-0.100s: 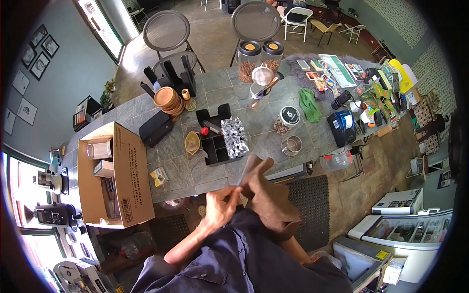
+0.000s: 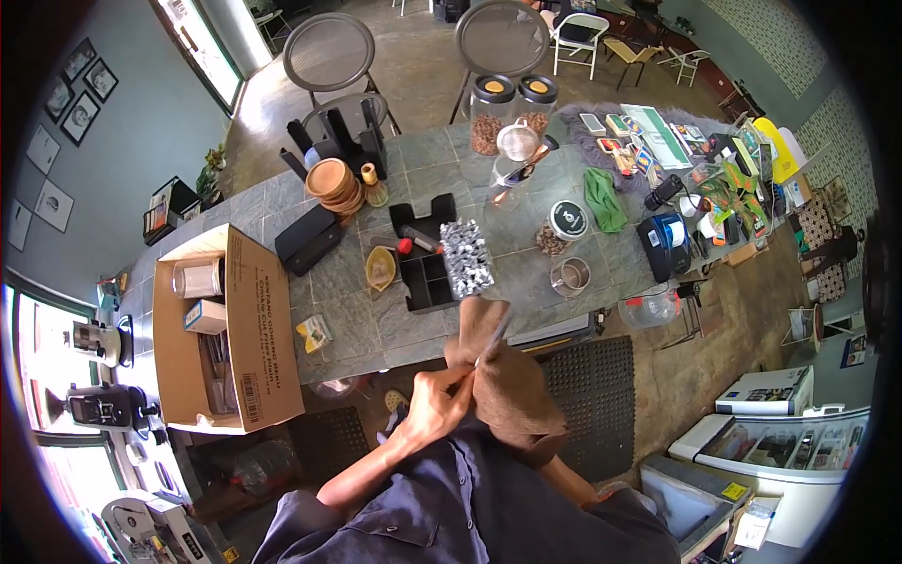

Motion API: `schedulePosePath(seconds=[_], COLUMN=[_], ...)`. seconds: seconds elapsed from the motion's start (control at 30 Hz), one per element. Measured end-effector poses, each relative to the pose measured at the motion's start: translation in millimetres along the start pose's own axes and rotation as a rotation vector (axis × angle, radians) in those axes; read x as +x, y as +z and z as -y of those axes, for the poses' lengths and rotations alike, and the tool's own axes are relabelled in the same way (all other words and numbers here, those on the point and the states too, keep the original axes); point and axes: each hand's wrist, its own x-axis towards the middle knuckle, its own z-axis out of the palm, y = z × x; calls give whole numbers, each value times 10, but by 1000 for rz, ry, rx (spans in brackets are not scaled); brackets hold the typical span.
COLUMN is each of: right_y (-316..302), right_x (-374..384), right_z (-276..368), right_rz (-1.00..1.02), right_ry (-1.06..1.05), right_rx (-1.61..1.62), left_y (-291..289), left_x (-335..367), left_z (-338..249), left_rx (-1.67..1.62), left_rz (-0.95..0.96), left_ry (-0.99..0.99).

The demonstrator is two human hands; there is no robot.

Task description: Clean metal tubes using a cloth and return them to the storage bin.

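My left hand [image 2: 440, 406] is closed in a pinch on the near end of a slim silvery utensil [image 2: 495, 338]; its exact kind cannot be made out. A brown cloth [image 2: 512, 395] hangs against the utensil, draped in front of my dark shirt. The cloth covers my right hand, and only part of that forearm [image 2: 570, 481] shows below. Just beyond the cloth, on the tiled counter [image 2: 366, 334], are a black compartment organizer [image 2: 429, 285] and a bundle of silver-grey crinkled material [image 2: 466, 258].
To the left stands an open cardboard box [image 2: 268, 329] with jars and small boxes inside. A glass mug [image 2: 569, 277], a lidded jar [image 2: 567, 223], a green cloth [image 2: 604, 199] and a blue-black device [image 2: 662, 246] sit to the right. Stacked wooden coasters [image 2: 331, 180] are farther back.
The utensil has swung from leaning left to leaning right. The brown cloth's top has shifted left and folded, and my left hand has moved slightly right and down.
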Motion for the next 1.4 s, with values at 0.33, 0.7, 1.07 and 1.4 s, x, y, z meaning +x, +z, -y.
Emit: schedulePosePath(seconds=[0.33, 0.7, 1.07, 1.4], right_y=[174, 652, 180, 651], right_x=[197, -177, -745, -386], right_z=[330, 1153, 2015, 1543], right_rz=[65, -795, -129, -204], right_ry=[60, -294, -255, -281], right_rx=[706, -303, -285, -698], left_y=[-951, -1635, -1780, -1838], left_x=[-463, -727, -678, -198], left_z=[11, 249, 158, 54], left_rx=[-91, -239, 86, -265], left_rz=[211, 259, 355, 156], left_ry=[-131, -93, 176, -29])
